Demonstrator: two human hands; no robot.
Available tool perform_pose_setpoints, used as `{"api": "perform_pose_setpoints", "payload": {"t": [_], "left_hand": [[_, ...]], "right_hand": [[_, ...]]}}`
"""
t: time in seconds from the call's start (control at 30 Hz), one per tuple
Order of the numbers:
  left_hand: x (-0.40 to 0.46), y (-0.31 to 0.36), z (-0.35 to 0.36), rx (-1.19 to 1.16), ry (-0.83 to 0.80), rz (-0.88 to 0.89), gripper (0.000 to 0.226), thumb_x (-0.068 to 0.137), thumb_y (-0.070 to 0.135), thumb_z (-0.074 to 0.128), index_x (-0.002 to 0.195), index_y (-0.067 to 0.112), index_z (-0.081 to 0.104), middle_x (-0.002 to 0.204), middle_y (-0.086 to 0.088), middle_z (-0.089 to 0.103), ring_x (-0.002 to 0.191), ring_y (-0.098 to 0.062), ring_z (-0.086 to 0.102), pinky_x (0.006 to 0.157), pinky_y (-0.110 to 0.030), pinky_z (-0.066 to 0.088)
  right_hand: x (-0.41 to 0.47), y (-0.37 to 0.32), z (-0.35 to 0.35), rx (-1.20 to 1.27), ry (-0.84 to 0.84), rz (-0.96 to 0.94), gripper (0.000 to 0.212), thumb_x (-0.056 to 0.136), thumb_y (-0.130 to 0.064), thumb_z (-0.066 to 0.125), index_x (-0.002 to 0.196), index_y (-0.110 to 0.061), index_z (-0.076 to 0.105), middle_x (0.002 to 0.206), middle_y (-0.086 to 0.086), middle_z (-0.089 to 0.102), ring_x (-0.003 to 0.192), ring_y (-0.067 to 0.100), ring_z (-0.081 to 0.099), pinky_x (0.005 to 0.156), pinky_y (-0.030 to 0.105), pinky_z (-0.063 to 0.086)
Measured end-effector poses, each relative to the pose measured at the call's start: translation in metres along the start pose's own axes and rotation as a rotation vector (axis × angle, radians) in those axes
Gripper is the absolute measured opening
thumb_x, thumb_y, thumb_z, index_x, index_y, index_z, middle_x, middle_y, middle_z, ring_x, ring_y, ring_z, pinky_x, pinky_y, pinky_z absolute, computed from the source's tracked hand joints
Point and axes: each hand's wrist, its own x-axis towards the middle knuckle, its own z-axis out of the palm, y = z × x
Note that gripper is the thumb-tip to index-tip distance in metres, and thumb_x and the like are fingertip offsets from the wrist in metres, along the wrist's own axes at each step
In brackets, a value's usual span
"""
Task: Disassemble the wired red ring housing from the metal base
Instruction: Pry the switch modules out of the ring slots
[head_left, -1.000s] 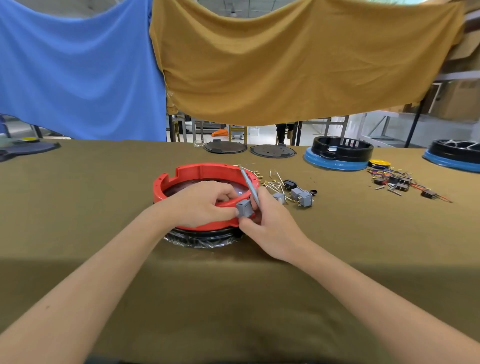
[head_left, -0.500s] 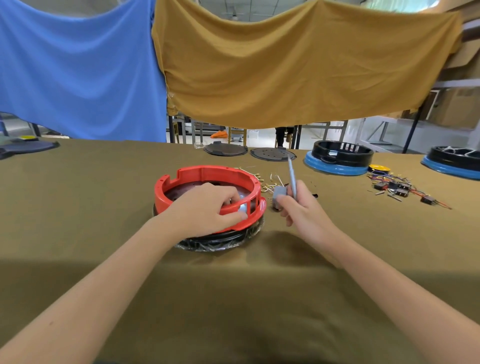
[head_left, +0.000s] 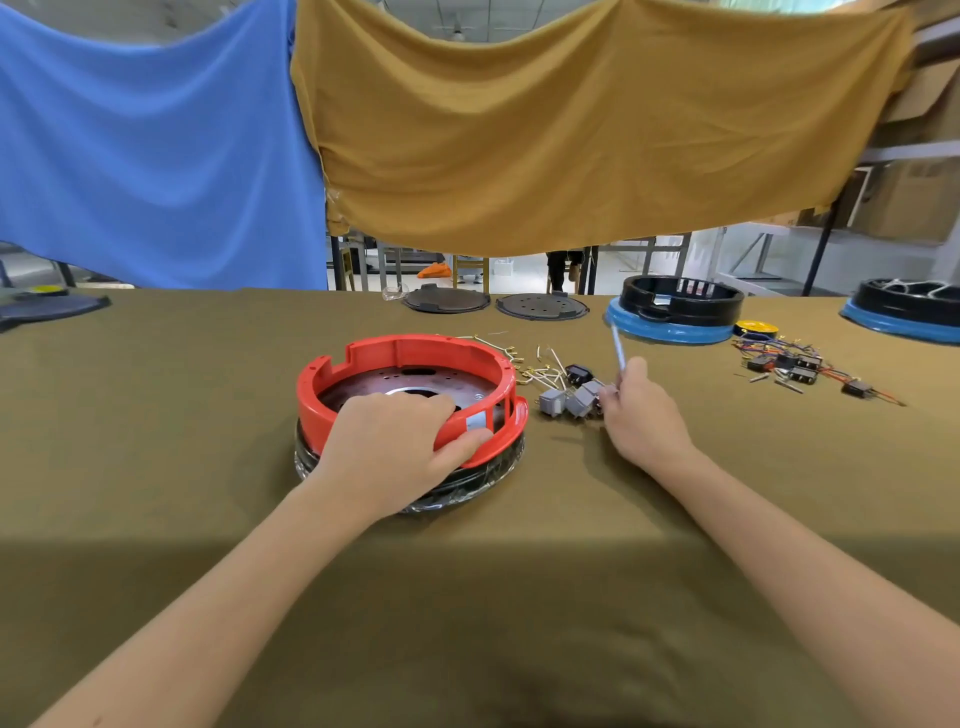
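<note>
An olive-brown cloth is covering the desk (head_left: 156, 415), and behind its far edge a blue sheet (head_left: 150, 150) and a mustard sheet (head_left: 571, 130) are hanging side by side, with shelving and cartons showing at the room's right. Along the far edge two dark round plates (head_left: 447, 300) are lying flat, and further right two black rings on blue bases (head_left: 675, 312) are sitting. Near the far right, a pile of coloured wires and small connectors (head_left: 795, 366) is spreading over the cloth.

The left hand (head_left: 389, 447) is gripping the near rim of the red ring housing (head_left: 405, 353), its fingers (head_left: 415, 402) curling over the wall into the inside while the thumb is pressing on the outside. The right hand (head_left: 636, 415) is pinching a thin grey tool (head_left: 617, 348) upright, its fingers pressed together around it and reaching down at the grey switch blocks (head_left: 569, 400); whether they are touching the blocks I cannot tell.

The red ring housing is sitting around the metal base (head_left: 415, 382), on a black plastic-wrapped ring (head_left: 467, 491), toward the middle of the desk. It is lying directly under the left hand and just beside the right hand, with the grey switch blocks and loose gold-tipped pins (head_left: 540, 369) between.
</note>
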Motion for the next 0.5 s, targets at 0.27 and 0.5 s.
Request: {"api": "perform_pose_setpoints", "payload": {"t": [0.27, 0.5], "left_hand": [[0.007, 0.006, 0.005, 0.009, 0.006, -0.01, 0.049, 0.089, 0.057, 0.056, 0.058, 0.022, 0.041, 0.047, 0.01, 0.036, 0.044, -0.013, 0.034, 0.043, -0.022, 0.01], [0.009, -0.002, 0.007, -0.167, -0.082, -0.018, 0.043, 0.09, 0.064, 0.037, 0.08, 0.024, 0.049, 0.063, 0.01, 0.052, 0.057, -0.009, 0.046, 0.047, -0.022, 0.022]], "right_hand": [[-0.008, -0.004, 0.001, 0.032, -0.108, -0.204, 0.027, 0.093, -0.027, 0.066, 0.088, -0.02, 0.04, 0.08, -0.005, 0.057, 0.066, 0.013, 0.055, 0.059, 0.032, 0.046], [-0.005, -0.001, 0.0, -0.041, 0.01, -0.142, 0.012, 0.096, -0.012, 0.056, 0.093, -0.012, 0.044, 0.084, -0.006, 0.056, 0.075, 0.018, 0.057, 0.066, 0.035, 0.047]]}}
